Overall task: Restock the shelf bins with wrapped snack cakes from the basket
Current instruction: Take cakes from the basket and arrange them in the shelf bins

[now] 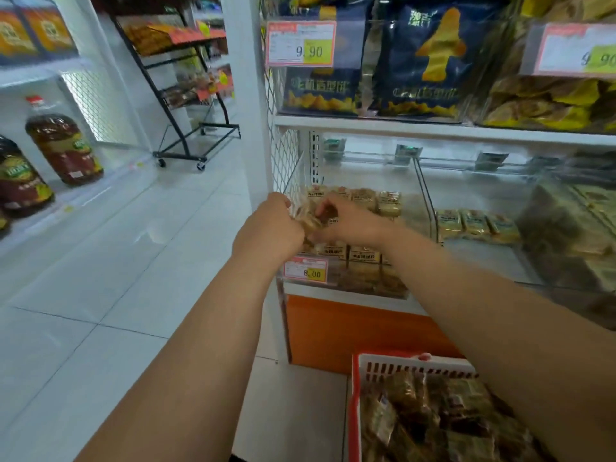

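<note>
Both arms reach into the leftmost clear shelf bin (pixel 416 195). My left hand (pixel 271 228) and my right hand (pixel 350 220) together grip a bunch of wrapped snack cakes (pixel 308 216) just above the rows of cakes (pixel 373 198) that lie in that bin. The fingers of both hands curl round the wrappers. A red-and-white basket (pixel 363 365) stands on the floor at the bottom right, holding several more wrapped cakes (pixel 433 418). My right forearm crosses over the basket's far side.
An 8.00 price tag (pixel 305 269) hangs on the bin's front. The neighbouring bin holds yellow-wrapped cakes (pixel 476 225). Blue snack bags (pixel 430 58) fill the shelf above. A wheeled black rack (pixel 186 128) and oil bottles (pixel 63 148) stand across the tiled aisle on the left.
</note>
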Action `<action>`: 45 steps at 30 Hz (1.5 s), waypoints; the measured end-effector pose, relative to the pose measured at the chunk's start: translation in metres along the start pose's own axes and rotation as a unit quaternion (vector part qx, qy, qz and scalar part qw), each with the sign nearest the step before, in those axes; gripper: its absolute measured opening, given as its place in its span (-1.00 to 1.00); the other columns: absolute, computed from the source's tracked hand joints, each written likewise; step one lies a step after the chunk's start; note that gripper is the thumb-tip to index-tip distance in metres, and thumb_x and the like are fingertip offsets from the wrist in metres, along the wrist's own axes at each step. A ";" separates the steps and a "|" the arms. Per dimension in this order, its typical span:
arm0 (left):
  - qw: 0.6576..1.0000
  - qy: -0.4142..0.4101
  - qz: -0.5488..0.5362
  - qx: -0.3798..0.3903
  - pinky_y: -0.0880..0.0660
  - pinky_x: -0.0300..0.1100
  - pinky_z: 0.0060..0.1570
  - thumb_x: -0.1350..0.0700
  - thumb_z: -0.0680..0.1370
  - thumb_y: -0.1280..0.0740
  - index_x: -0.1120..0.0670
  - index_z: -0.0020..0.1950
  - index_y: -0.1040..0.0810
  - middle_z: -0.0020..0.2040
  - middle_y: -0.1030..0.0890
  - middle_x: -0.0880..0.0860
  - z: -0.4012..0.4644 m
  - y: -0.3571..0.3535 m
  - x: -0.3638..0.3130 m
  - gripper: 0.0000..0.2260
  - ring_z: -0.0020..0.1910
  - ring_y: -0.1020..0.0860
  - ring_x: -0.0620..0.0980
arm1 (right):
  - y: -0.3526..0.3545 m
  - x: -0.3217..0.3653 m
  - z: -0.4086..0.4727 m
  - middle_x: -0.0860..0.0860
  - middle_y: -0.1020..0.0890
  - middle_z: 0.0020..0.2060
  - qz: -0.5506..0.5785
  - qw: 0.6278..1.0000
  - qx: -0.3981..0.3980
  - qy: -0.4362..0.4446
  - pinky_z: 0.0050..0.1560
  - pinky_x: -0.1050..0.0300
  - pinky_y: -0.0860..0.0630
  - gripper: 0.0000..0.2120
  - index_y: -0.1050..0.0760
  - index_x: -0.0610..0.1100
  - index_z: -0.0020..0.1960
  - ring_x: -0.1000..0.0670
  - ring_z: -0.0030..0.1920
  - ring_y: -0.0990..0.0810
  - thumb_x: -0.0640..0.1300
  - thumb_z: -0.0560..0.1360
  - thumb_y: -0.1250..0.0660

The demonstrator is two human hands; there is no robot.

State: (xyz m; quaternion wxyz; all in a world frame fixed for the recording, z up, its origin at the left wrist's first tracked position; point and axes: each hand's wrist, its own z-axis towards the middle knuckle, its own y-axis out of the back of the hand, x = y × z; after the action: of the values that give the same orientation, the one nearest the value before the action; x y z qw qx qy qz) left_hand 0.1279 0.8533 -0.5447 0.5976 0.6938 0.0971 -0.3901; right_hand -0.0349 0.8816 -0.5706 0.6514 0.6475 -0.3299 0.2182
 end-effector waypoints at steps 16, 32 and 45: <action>0.937 0.001 0.318 0.144 -0.31 0.05 0.27 -0.37 0.59 -0.01 0.01 0.43 -0.37 0.42 -0.40 0.10 -0.001 -0.038 0.024 -0.39 0.42 -0.25 0.15 | -0.027 -0.005 0.040 0.00 -0.48 0.22 -0.235 0.963 0.134 0.016 0.16 0.01 -0.46 -0.58 -0.37 0.02 0.27 -0.05 0.18 -0.47 -0.16 0.47 -0.40; 0.938 0.009 0.313 0.146 -0.42 -0.06 -0.05 -0.41 0.53 -0.15 0.02 0.43 -0.36 0.35 -0.41 0.07 0.003 -0.043 0.022 -0.35 0.25 -0.50 0.10 | 0.001 -0.018 0.005 -0.01 -0.51 0.29 -0.221 0.974 0.030 0.040 0.25 0.03 -0.41 -0.65 -0.51 -0.01 0.33 -0.05 0.27 -0.47 -0.12 0.55 -0.35; 0.921 -0.156 0.330 0.131 -0.29 0.02 0.33 -0.30 0.49 -0.34 -0.04 0.49 -0.32 0.44 -0.40 0.02 0.001 -0.062 0.014 -0.35 0.40 -0.34 0.10 | 0.021 -0.036 -0.023 0.02 -0.56 0.21 -0.311 0.947 0.078 -0.023 0.04 0.13 -0.43 -0.72 -0.55 0.06 0.27 0.03 0.05 -0.47 -0.04 0.56 -0.34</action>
State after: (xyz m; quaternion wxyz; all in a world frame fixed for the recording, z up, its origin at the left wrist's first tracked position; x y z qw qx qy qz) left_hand 0.0997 0.8639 -0.6003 0.6039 0.6886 -0.2844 -0.2832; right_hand -0.0706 0.9103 -0.5804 0.6267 0.7714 -0.1094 0.0150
